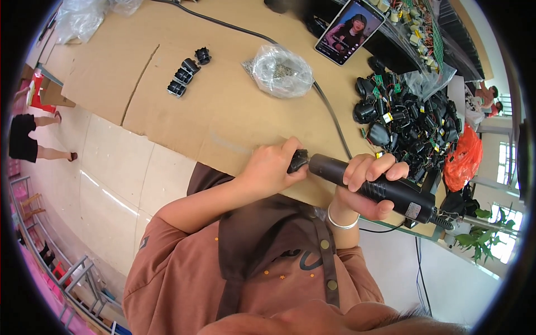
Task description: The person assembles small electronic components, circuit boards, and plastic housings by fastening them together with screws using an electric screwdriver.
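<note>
My right hand (373, 181) is wrapped round a black electric screwdriver (406, 198), a cord running from its rear end. My left hand (272, 166) pinches a small black plastic part (298, 160) near the table's front edge. The screwdriver's tip points left and meets or nearly meets the part; whether they touch I cannot tell. Beyond my hands lies an opened clear plastic bag (282, 71) with many small metal pieces, likely screws. Several black plastic pieces (184, 73) stand in a short row at the far left.
A heap of black parts with wires and green boards (391, 114) covers the table's right side. Behind it are a propped phone (350, 30) and a netted pile of wired components (416, 28). A black cable (329, 103) crosses the cardboard tabletop (184, 120). An orange bag (464, 159) hangs right.
</note>
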Available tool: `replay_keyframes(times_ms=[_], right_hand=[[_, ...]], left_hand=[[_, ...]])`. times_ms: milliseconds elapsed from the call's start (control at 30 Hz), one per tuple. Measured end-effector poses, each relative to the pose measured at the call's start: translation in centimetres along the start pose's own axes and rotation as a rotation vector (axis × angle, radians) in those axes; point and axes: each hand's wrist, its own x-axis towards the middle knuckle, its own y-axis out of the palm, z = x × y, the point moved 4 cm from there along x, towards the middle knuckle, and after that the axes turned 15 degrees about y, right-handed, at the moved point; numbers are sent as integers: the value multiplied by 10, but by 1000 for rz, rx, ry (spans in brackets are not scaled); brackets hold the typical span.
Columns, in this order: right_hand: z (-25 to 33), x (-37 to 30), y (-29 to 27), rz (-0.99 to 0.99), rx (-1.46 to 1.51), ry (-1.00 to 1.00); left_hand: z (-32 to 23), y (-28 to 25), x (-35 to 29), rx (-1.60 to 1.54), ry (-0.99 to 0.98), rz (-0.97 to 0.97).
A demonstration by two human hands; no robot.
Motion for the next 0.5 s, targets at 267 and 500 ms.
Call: replay_keyframes(times_ms=[267, 500], right_hand=[[1, -4, 6, -91, -103, 0], [3, -2, 11, -215, -170, -70]], left_hand=[[-1, 0, 0, 7, 8, -5], [1, 1, -1, 10, 0, -19]])
